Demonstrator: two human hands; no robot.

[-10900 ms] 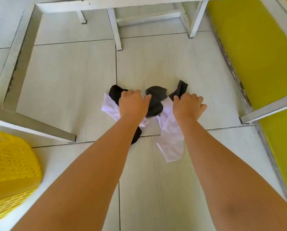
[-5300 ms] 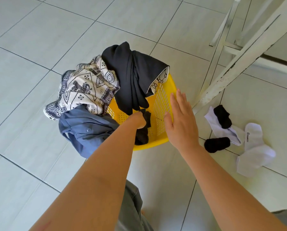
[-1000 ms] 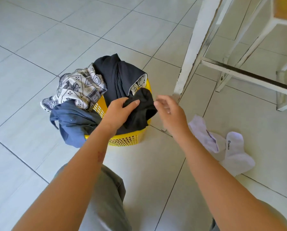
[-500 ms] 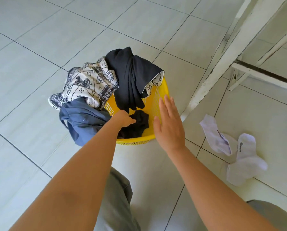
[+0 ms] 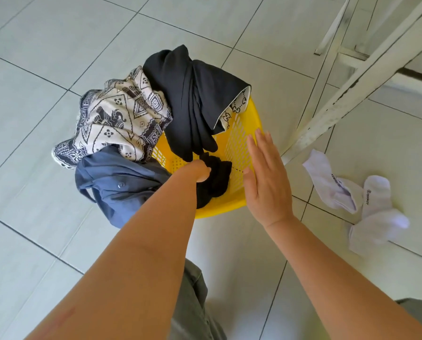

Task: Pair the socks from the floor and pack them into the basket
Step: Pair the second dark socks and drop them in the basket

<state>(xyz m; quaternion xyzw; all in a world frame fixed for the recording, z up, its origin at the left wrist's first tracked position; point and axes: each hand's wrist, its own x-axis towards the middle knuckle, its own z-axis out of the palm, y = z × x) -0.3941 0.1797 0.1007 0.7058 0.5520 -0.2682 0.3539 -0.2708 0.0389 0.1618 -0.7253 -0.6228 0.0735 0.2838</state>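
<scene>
A yellow basket (image 5: 239, 143) stands on the tiled floor, with clothes draped over its far and left rim. My left hand (image 5: 198, 171) reaches down inside it, closed on a bundle of black socks (image 5: 216, 184) that sits low in the basket. My right hand (image 5: 266, 177) hovers flat and open over the basket's right rim, fingers apart, holding nothing. Two white socks (image 5: 367, 204) lie crossed on the floor to the right of the basket.
A patterned cream cloth (image 5: 121, 116), a black garment (image 5: 192, 94) and a blue shirt (image 5: 121, 185) hang over the basket. A white painted frame leg (image 5: 347, 94) slants down right beside the basket. My knee in grey trousers (image 5: 192, 305) is below.
My left hand has pushed the black socks from above the rim down into the basket. My right hand let go of them and opened flat by the rim.
</scene>
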